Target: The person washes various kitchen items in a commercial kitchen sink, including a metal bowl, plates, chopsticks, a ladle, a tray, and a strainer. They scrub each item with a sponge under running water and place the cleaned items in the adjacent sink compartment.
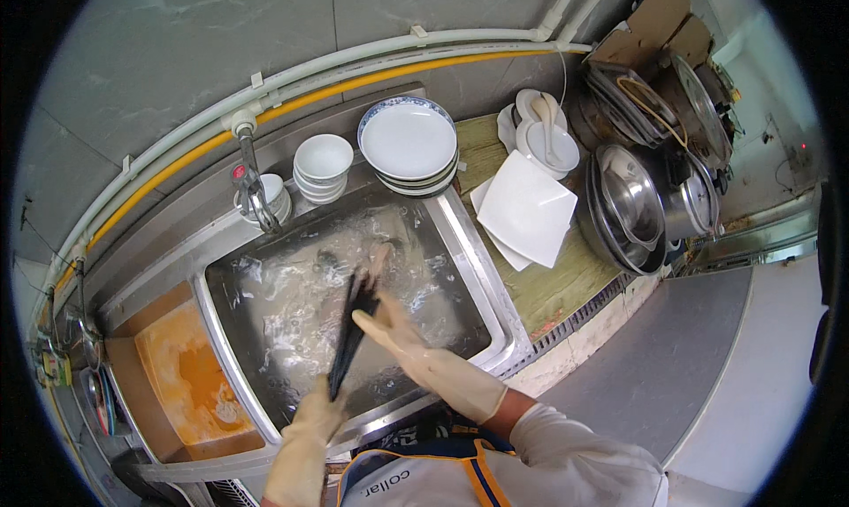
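Over a steel sink basin point(298, 308) of cloudy, rippling water I hold a bundle of dark, slender sticks point(348, 341) that look like chopsticks. My left hand point(318, 407), in a cream rubber glove, is closed around their near end by the front rim. My right hand point(391, 324), in a matching glove, is at the upper part of the bundle, thumb apart and fingers blurred; whether it grips the sticks I cannot tell. The far end of the bundle is near the water surface, where splashes blur it.
Behind the basin stand a faucet point(255, 195), stacked white bowls point(323, 158) and stacked plates point(409, 142). Square white plates point(527, 208) and steel basins point(627, 202) are on the right counter. A left basin holds orange-stained liquid point(192, 374).
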Available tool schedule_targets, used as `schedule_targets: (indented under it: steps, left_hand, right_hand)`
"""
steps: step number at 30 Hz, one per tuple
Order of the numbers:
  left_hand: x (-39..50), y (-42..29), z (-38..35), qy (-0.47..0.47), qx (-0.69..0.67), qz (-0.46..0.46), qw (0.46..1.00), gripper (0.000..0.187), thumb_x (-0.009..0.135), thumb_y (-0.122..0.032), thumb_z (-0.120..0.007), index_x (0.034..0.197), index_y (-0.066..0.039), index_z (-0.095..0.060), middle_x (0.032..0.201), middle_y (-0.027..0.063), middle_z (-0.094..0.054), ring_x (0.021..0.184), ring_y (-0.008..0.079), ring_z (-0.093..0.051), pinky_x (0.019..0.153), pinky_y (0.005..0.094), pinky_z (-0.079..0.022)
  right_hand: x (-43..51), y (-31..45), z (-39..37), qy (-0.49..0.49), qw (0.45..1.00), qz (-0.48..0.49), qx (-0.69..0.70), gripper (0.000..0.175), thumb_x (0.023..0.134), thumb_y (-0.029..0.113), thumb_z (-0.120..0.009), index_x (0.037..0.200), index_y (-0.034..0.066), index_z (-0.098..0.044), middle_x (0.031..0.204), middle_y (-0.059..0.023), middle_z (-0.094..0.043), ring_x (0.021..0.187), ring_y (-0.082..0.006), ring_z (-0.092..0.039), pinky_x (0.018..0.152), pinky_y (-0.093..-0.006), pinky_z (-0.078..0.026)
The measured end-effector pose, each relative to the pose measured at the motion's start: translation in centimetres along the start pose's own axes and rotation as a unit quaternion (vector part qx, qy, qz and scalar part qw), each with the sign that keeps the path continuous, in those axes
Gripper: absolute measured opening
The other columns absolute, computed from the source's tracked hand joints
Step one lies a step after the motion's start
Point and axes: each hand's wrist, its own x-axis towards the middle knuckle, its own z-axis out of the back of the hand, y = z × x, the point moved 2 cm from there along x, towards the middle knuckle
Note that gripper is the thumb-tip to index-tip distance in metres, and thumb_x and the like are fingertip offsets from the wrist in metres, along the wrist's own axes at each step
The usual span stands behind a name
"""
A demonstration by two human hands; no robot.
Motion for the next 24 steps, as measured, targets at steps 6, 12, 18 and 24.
schedule_targets:
  steps: [6, 12, 18, 24]
  left_hand:
    - [-1.2, -17.6, -1.7, 0.07, -0.005, -0.269, 0.96, 0.062, 0.102, -0.033, -0.061, 0.153, -0.01, -0.036, 0.137, 0.0292, -0.059, 0.128, 0.042, -0.059, 0.109, 0.0468, -0.047]
    - [-1.4, -18.7, -2.1, 0.022, 0.031, -0.353, 0.935, 0.058, 0.098, -0.033, -0.064, 0.147, -0.008, -0.047, 0.131, 0.0248, -0.063, 0.121, 0.0429, -0.061, 0.102, 0.0461, -0.051]
    - [3.4, -11.5, -5.3, -0.108, 0.027, -0.308, 0.945, 0.055, 0.09, -0.02, -0.071, 0.139, -0.005, -0.052, 0.127, 0.0224, -0.064, 0.115, 0.0419, -0.063, 0.099, 0.0477, -0.052]
    - [9.2, -13.8, -1.9, -0.356, 0.193, -0.312, 0.859, 0.074, 0.086, -0.025, -0.076, 0.149, -0.007, -0.041, 0.142, 0.0201, -0.052, 0.128, 0.0353, -0.056, 0.113, 0.0501, -0.039]
  right_hand:
    - [3.3, -3.0, 7.1, -0.081, 0.913, -0.003, 0.4, 0.031, 0.093, 0.006, -0.073, 0.121, 0.0029, -0.061, 0.074, -0.0048, -0.06, 0.06, -0.0171, -0.059, 0.059, -0.0306, -0.053]
    - [9.2, 6.8, 28.1, -0.228, 0.953, 0.192, -0.059, 0.036, 0.102, 0.018, -0.061, 0.133, 0.0036, -0.05, 0.08, -0.009, -0.062, 0.056, -0.0156, -0.056, 0.053, -0.0306, -0.05]
    - [17.7, 3.7, 35.3, -0.345, 0.74, 0.27, -0.51, 0.067, 0.099, 0.031, -0.055, 0.158, 0.006, -0.035, 0.116, -0.0231, -0.068, 0.117, -0.0427, -0.063, 0.103, -0.0498, -0.048]
    - [13.2, 8.7, 27.9, -0.29, 0.718, 0.172, -0.609, 0.069, 0.093, 0.028, -0.064, 0.153, 0.003, -0.042, 0.122, -0.0231, -0.066, 0.115, -0.0414, -0.064, 0.099, -0.0492, -0.051]
